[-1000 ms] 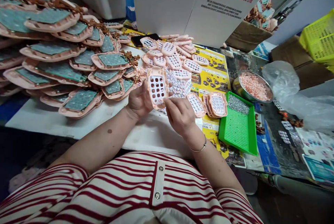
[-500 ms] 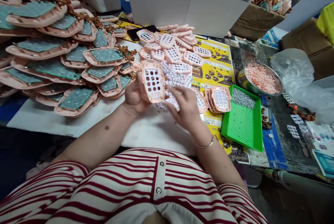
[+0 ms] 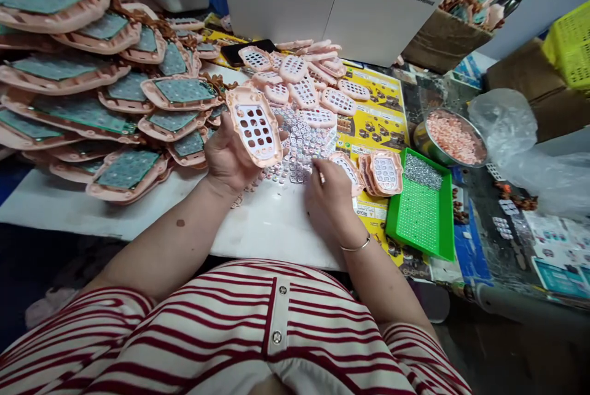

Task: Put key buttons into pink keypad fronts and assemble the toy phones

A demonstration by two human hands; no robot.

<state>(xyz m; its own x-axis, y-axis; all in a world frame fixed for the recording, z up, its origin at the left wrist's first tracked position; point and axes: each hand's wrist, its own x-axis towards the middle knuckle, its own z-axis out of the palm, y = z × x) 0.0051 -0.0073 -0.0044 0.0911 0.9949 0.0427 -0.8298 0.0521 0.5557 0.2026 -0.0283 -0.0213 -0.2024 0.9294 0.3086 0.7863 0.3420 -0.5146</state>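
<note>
Pink shells [image 3: 182,91] flank the left hand [image 3: 224,158] gripping a casing [image 3: 255,127]; right hand's [image 3: 330,192] hold unclear.

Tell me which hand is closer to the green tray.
Right. The right hand is left of the green tray, not touching it; the left hand is farther left, holding a pink shell.

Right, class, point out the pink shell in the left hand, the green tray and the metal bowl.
Pink shell [image 3: 255,129]: head view, on its white face with holes.
Green tray [image 3: 417,220]: head view, on its bare perforated floor.
Metal bowl [image 3: 421,142]: head view, on its outer wall.
</note>
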